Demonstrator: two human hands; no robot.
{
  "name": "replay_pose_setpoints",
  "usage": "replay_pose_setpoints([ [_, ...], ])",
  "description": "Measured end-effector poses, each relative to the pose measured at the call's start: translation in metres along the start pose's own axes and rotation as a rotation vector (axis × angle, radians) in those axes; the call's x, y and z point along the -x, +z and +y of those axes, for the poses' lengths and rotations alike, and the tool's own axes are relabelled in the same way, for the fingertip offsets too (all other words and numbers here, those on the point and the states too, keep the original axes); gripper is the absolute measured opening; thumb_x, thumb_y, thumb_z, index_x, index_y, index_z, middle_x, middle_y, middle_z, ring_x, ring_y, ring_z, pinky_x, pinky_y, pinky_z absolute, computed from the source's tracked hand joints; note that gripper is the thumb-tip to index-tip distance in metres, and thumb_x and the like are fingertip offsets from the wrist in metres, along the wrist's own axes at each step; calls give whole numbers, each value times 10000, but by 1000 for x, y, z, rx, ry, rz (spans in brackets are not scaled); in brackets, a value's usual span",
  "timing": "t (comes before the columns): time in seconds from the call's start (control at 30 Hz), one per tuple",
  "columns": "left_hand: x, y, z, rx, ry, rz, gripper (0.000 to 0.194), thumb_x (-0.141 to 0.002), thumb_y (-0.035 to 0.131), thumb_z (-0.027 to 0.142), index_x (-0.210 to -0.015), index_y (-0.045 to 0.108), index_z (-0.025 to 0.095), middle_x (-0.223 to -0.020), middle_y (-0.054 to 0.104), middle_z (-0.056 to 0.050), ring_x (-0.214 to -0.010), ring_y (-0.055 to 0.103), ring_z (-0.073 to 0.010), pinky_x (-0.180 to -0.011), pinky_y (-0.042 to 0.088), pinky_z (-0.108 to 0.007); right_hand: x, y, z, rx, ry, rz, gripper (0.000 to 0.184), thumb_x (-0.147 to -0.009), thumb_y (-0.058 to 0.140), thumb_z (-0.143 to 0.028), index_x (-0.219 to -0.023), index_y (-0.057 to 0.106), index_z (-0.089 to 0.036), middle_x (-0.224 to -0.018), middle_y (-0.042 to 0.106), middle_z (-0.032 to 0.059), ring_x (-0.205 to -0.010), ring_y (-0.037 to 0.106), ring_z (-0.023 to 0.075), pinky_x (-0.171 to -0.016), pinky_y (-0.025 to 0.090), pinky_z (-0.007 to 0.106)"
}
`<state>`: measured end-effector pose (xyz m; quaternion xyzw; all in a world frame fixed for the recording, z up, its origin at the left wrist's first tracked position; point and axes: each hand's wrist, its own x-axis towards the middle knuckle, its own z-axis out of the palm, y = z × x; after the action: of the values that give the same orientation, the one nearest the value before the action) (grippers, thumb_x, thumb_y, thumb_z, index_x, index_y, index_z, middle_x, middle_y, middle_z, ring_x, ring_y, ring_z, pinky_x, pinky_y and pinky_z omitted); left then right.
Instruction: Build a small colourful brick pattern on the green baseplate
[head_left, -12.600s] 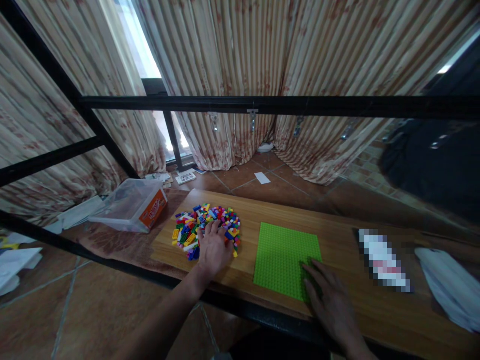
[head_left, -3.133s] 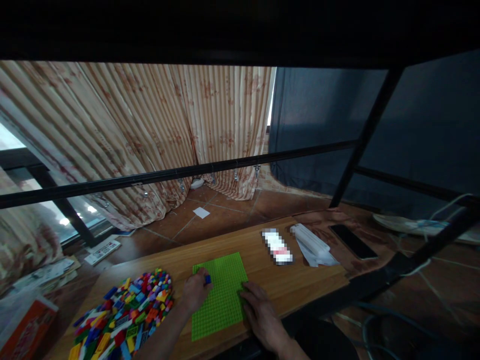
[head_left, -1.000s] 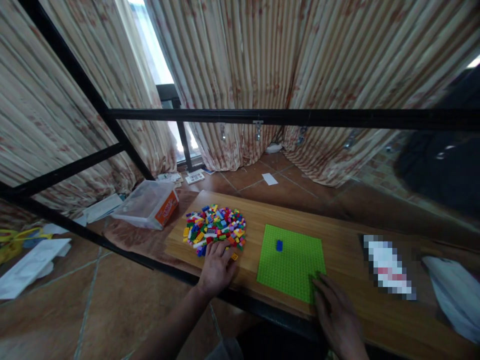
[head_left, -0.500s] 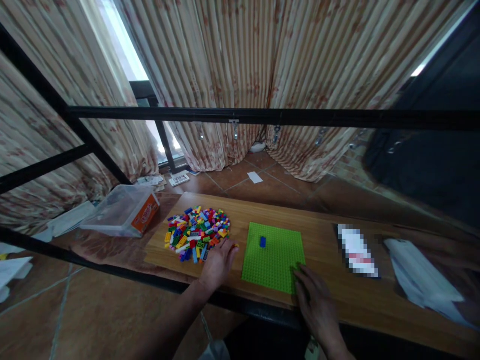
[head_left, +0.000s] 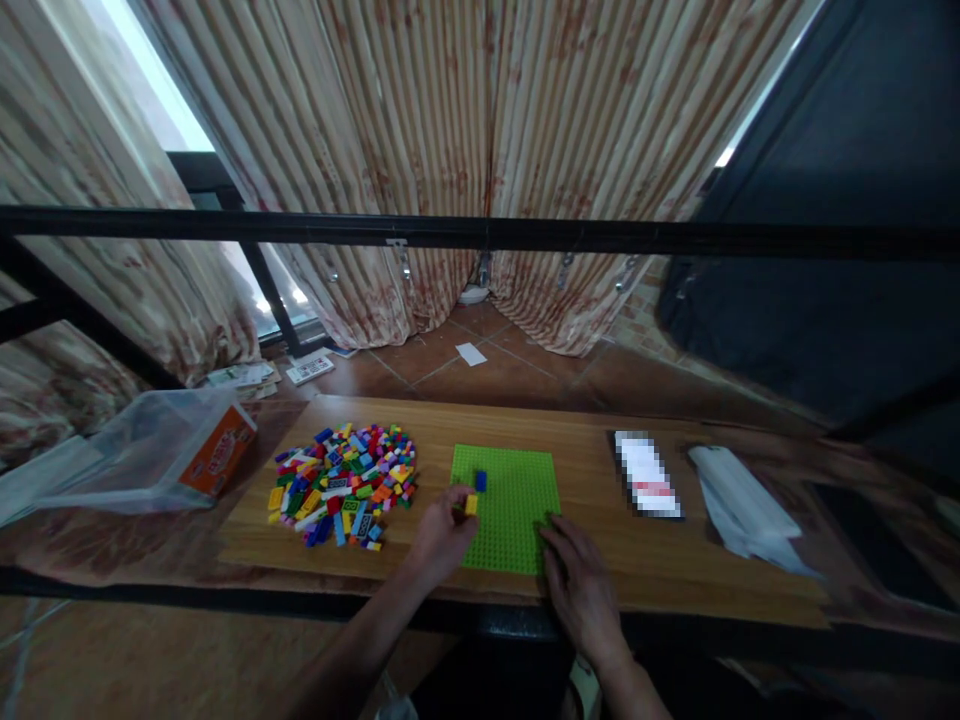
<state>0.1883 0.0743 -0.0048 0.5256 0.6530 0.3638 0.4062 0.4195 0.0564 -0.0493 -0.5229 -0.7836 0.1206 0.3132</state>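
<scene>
A yellow toy brick [head_left: 472, 504] is pinched in the fingertips of my left hand [head_left: 441, 532], over the left part of the green baseplate [head_left: 517, 515]. One blue brick [head_left: 481, 482] sits on the plate's upper left area, just beyond the yellow one. My right hand [head_left: 581, 570] rests at the plate's lower right edge, fingers stretched out and touching it, holding nothing. To the left of the plate lies a heap of mixed coloured bricks [head_left: 352, 475]. Whether the yellow brick touches the plate I cannot tell.
The wooden board [head_left: 592, 480] carries the plate and the heap. A clear plastic box [head_left: 142, 450] with an orange label stands at the left. On the right lie a phone with a blurred screen [head_left: 646, 475] and a whitish plastic bag [head_left: 742, 500]. A black bar [head_left: 525, 232] crosses behind.
My left hand has moved from beside the heap to over the baseplate, carrying the yellow brick. The view has turned right, so everything sits further left. My right hand stays at the plate's edge.
</scene>
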Motion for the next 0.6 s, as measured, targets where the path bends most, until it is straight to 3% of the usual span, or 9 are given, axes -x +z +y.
replay_pose_setpoints([
  [0.1, 1, -1, 6, -13, 15, -16, 375, -752, 533, 79, -1108, 561, 195, -946, 672, -15, -816, 654, -132, -693, 497, -211, -1, -1, -2, -1, 10, 4, 312, -923, 415, -275, -1172, 601, -239, -1285, 562, 82, -1191, 510, 236, -1004, 435, 464],
  [0.23, 3, -2, 10, -152, 34, -17, 389, -771, 554, 117, -1153, 562, 189, -949, 675, -24, -790, 648, -144, -707, 490, -240, -2, -2, -5, -10, 21, 11, 310, -916, 422, -259, -1162, 610, -238, -1280, 569, 78, -1197, 508, 232, -1014, 426, 456],
  [0.6, 1, -2, 1, -277, 141, 24, 425, -792, 478, 90, -1204, 545, 174, -1087, 650, -73, -893, 634, -164, -820, 498, -280, -3, -5, -7, -23, 42, 2, 316, -917, 415, -257, -1160, 616, -237, -1284, 568, 75, -1212, 496, 232, -1027, 419, 457],
])
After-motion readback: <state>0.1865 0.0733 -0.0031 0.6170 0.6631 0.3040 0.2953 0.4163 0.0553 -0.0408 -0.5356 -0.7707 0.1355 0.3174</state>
